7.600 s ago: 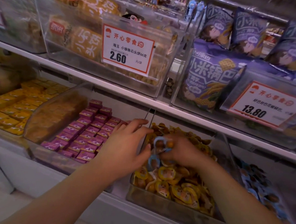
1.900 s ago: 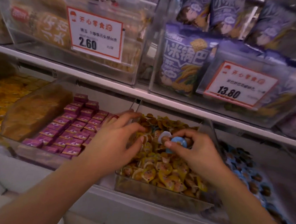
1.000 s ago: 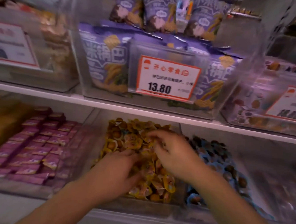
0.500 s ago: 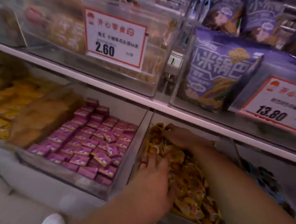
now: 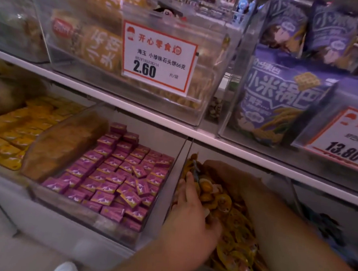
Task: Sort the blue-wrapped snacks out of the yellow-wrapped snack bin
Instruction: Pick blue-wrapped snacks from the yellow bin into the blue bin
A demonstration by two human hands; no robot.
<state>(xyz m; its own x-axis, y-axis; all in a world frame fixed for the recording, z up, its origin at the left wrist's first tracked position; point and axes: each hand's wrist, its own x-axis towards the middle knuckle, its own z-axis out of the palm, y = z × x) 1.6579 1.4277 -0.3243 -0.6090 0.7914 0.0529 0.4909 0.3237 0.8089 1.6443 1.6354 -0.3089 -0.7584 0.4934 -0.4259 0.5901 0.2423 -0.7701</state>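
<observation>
- We are reaching both hands into the clear bin [image 5: 170,200] of yellow-wrapped snacks [image 5: 234,224] on the lower shelf.
- Our left hand [image 5: 191,218] is lying palm-down on the near left part of the heap, its fingers [image 5: 188,181] lying together and pointing toward the back of the bin; we cannot tell whether they are gripping anything.
- Our right hand [image 5: 224,172] is resting deeper in the bin, at the back of the heap; it is blurred, and we cannot tell how its fingers are set.
- A thin blue-wrapped snack [image 5: 196,170] is sticking up among the yellow ones at the back left of the bin, just beyond our left fingertips and beside our right hand.
- More blue-wrapped pieces [image 5: 324,226] are lying in the next bin to the right, seen dimly past our right forearm.
- To the left, a bin of purple packets [image 5: 116,171] is sitting just beside the yellow one.
- Above it, a price card [image 5: 158,55] is showing 2.60.
</observation>
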